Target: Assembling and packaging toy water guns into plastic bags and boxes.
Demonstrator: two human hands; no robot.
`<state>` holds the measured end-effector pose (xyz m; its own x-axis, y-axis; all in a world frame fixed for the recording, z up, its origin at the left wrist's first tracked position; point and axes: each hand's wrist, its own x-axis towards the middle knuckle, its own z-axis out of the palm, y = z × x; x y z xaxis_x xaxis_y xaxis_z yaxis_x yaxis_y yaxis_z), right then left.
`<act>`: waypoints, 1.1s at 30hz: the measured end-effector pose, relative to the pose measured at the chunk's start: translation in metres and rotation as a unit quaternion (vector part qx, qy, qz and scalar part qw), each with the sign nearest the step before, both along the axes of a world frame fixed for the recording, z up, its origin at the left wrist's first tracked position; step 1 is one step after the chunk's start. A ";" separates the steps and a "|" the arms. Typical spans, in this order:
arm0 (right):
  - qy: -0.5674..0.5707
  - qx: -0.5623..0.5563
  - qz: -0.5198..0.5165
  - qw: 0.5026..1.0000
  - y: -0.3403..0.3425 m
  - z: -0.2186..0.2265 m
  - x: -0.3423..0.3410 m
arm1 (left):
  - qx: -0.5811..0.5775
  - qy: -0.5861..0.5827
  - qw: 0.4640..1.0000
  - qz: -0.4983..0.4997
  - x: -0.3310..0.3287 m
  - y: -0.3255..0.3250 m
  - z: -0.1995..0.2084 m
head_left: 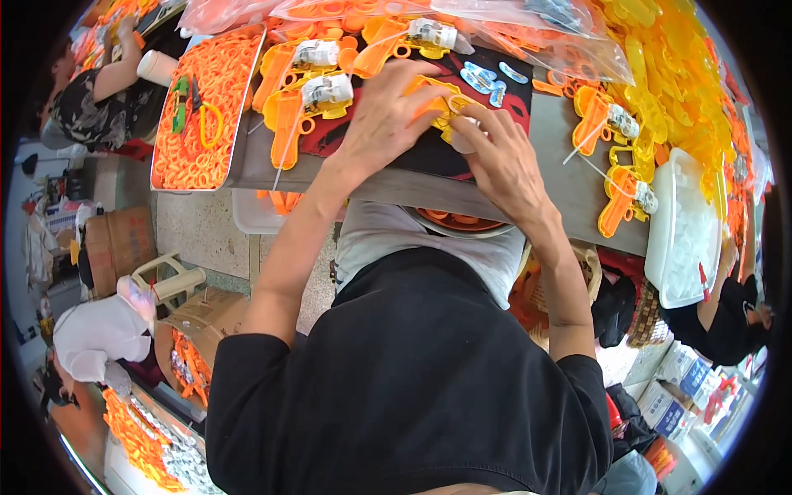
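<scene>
Both hands meet over a dark red-and-black mat [326, 136] at the table's near side. My left hand [388, 115] is closed on an orange-and-yellow pistol-shaped toy [435, 89], thumb and fingers gripping its orange part. My right hand [503, 153] is curled at the toy's right end, its fingers around a whitish round piece [463, 142]. Fingers hide part of both, so I cannot tell whether the round piece is joined to the toy. Left of my hands lie similar toys with white printed cylinders [327, 88]. Blue-and-white stickers [483, 78] lie beyond my right hand.
A tray of small orange rings [198, 157] holds green-handled snips [180, 106] and yellow-handled scissors [211, 124]. More assembled toys [617, 202] lie right, beside yellow parts [652, 74] and a white tub of translucent pieces [681, 239]. Other people [103, 95] sit on both sides.
</scene>
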<state>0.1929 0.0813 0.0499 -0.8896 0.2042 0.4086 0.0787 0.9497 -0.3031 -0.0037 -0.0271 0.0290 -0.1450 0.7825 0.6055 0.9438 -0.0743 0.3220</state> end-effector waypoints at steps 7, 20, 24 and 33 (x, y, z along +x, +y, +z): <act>0.008 -0.157 0.019 0.987 0.025 0.019 0.004 | -0.035 -0.094 0.992 -0.080 -0.010 0.004 -0.024; -0.076 -0.559 -0.236 0.791 0.052 -0.014 -0.025 | 0.041 -0.170 0.985 -0.015 0.013 0.002 -0.018; -0.100 -0.470 -0.260 0.838 0.059 -0.014 -0.034 | 0.010 0.007 1.000 -0.011 0.022 0.009 0.022; 0.101 -0.169 -0.204 0.959 0.035 -0.024 -0.002 | -0.042 -0.252 0.960 -0.118 -0.010 0.017 0.005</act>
